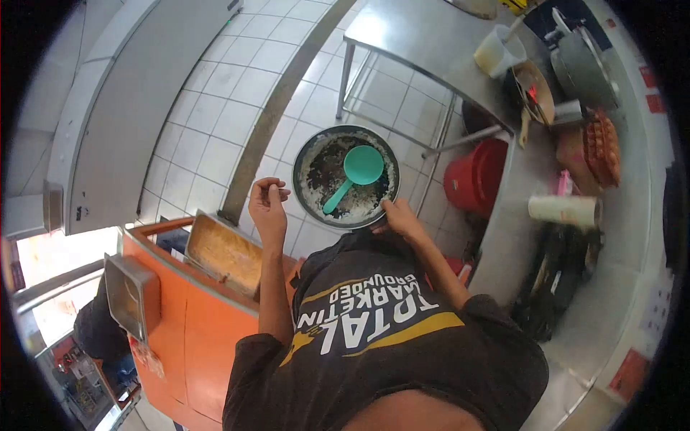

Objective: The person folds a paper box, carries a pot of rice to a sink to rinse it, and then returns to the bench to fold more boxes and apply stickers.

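Observation:
A round dark pan (314,147) is in front of my body above the floor, with white residue stuck around its inside and a dark bare middle. In it lies a green plastic ladle (363,166) with a round bowl, its handle slanting toward me. My right hand (400,218) grips the pan at its near right rim, thumb over the edge. To the left of the pan, my left hand (269,202) is raised, fingers loosely curled and partly apart, with nothing visible in them. It does not touch the pan.
At my left stands an orange counter (208,345) with a metal tray of orange-yellow food (228,251) and another metal container (123,298). A steel table (424,36) on the right bears a plastic jug (499,54), pans and egg trays (601,149). Below it sits a red bucket (474,176).

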Demonstrator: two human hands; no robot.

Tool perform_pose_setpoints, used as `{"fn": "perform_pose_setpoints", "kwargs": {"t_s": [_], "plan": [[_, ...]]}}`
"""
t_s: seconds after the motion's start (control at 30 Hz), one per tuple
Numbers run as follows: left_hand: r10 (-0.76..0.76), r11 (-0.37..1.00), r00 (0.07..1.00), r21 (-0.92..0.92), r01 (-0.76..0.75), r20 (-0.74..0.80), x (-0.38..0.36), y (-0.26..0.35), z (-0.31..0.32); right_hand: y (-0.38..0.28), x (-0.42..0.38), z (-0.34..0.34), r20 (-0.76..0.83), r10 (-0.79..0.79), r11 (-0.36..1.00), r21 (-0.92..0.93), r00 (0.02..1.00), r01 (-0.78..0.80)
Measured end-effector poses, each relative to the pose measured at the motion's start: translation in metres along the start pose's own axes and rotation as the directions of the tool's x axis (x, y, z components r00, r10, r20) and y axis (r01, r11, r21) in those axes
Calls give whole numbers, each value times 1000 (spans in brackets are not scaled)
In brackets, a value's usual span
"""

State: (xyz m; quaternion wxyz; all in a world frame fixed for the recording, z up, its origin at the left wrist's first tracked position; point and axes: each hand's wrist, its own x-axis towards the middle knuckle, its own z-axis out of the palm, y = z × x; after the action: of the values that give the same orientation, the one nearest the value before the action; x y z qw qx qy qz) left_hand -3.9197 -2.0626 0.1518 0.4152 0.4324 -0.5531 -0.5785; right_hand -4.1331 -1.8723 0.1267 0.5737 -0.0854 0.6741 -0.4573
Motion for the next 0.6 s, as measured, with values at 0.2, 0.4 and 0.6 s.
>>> {"fn": "perform_pose_setpoints", "kwargs": {"t_s": [0.2,0.4,0.6], "plan": [[136,778,970,584,-232,204,131,47,33,-142,88,47,39,26,983,-185,999,-18],[-82,296,950,917,-267,303,302,46,72,-305,192,112,160,-68,887,-443,985,134],[-161,467,928,854,-228,336,484,81,54,-436,298,177,125,-88,944,-305,988,122]]}}
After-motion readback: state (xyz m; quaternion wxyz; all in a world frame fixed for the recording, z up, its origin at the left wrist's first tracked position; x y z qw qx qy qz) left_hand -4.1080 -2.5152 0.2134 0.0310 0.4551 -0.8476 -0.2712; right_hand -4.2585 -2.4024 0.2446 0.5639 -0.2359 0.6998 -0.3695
